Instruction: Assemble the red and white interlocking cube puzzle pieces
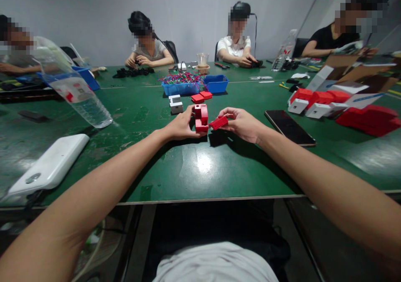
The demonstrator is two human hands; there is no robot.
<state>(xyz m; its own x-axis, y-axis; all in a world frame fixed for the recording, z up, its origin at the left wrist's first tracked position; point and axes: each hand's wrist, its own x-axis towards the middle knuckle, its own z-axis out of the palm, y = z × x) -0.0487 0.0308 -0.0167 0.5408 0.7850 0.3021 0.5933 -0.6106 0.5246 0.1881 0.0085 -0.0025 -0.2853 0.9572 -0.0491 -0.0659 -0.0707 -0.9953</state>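
My left hand (181, 126) is closed around a red plastic block assembly (201, 118) and holds it upright just above the green table (200, 169). Close to its right, my right hand (241, 124) pinches a small flat red piece (218, 123), which nearly touches the block. Just beyond my hands lie two loose red pieces (201, 97) and two white blocks (176, 104). Behind those stand a blue tray of coloured small parts (181, 85) and a second blue tray (216, 83).
A black phone (290, 127) lies to the right, with red and white boxes (341, 106) further right. A clear water bottle (73, 87) and a white device (50, 165) are on the left. Several other people sit around the far side of the table.
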